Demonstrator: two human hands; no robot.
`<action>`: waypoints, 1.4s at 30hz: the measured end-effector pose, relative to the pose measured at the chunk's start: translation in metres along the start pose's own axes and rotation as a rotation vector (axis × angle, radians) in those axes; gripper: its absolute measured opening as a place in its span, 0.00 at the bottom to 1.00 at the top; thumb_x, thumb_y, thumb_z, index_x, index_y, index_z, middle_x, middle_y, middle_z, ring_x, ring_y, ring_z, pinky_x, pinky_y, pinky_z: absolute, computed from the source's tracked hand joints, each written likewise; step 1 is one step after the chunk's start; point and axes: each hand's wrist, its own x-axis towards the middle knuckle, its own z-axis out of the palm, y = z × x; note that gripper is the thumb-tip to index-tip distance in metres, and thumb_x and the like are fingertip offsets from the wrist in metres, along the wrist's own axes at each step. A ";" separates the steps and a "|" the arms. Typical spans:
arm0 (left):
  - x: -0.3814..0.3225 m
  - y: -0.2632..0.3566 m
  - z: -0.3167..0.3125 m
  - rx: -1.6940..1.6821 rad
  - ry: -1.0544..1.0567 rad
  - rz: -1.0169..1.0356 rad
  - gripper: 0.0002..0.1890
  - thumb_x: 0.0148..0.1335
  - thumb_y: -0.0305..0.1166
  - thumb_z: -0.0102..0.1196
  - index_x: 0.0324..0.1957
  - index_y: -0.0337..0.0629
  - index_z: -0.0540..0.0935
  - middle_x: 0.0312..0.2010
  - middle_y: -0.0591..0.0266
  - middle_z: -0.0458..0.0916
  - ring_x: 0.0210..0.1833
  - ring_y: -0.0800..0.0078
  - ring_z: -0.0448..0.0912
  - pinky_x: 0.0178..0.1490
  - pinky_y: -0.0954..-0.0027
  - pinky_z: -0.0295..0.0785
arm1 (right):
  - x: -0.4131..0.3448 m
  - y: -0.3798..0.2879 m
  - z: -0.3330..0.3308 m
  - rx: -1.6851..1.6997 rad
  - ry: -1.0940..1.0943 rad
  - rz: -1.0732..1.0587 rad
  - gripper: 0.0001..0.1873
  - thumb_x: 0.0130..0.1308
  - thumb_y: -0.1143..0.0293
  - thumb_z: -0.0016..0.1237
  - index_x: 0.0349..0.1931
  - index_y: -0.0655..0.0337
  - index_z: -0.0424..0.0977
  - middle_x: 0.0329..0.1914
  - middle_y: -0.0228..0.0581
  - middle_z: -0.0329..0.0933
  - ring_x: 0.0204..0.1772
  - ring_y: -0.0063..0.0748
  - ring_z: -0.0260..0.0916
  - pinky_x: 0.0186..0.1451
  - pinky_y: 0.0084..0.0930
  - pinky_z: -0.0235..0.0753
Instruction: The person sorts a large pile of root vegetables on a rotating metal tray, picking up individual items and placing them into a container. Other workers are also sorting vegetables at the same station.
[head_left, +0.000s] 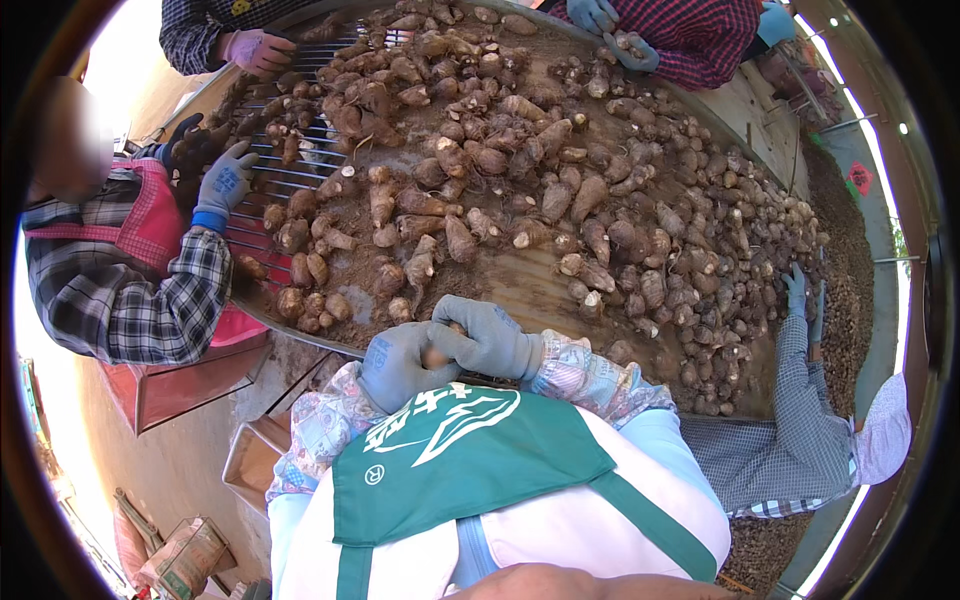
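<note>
Gloved in grey, my left hand and my right hand meet at the near edge of the sorting table. A small taro corm sits between them, mostly hidden by fingers of both hands. Brown, hairy taro corms are heaped over the table just beyond my hands. Nearest to my left hand on the table lie a few round corms and a pale-ended one. Loose soil covers much of the board there.
Metal bars form a slatted grate at the table's left. Other people's gloved hands work around it: a grey-gloved hand, a pink-gloved hand, a blue-gloved hand and another at right. A red crate and a bin stand below left.
</note>
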 end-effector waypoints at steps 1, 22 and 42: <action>0.000 0.000 0.001 -0.042 -0.011 0.036 0.17 0.54 0.34 0.77 0.47 0.45 0.92 0.38 0.49 0.90 0.39 0.51 0.89 0.44 0.55 0.83 | 0.001 0.006 -0.003 0.025 -0.030 -0.032 0.18 0.78 0.55 0.55 0.41 0.64 0.79 0.35 0.49 0.83 0.38 0.45 0.83 0.41 0.40 0.79; 0.012 0.019 -0.004 -0.303 0.247 -0.126 0.29 0.58 0.31 0.77 0.61 0.38 0.85 0.50 0.47 0.92 0.52 0.58 0.91 0.59 0.60 0.84 | 0.037 -0.022 -0.015 -0.040 0.165 -0.179 0.20 0.83 0.53 0.52 0.41 0.63 0.79 0.32 0.42 0.81 0.35 0.38 0.79 0.40 0.39 0.79; 0.002 -0.009 -0.004 0.019 0.045 -0.059 0.21 0.53 0.40 0.76 0.46 0.40 0.89 0.38 0.41 0.89 0.40 0.41 0.88 0.45 0.51 0.83 | 0.008 -0.010 0.008 -0.230 0.042 -0.236 0.20 0.73 0.51 0.61 0.36 0.61 0.84 0.30 0.44 0.85 0.34 0.44 0.84 0.38 0.40 0.79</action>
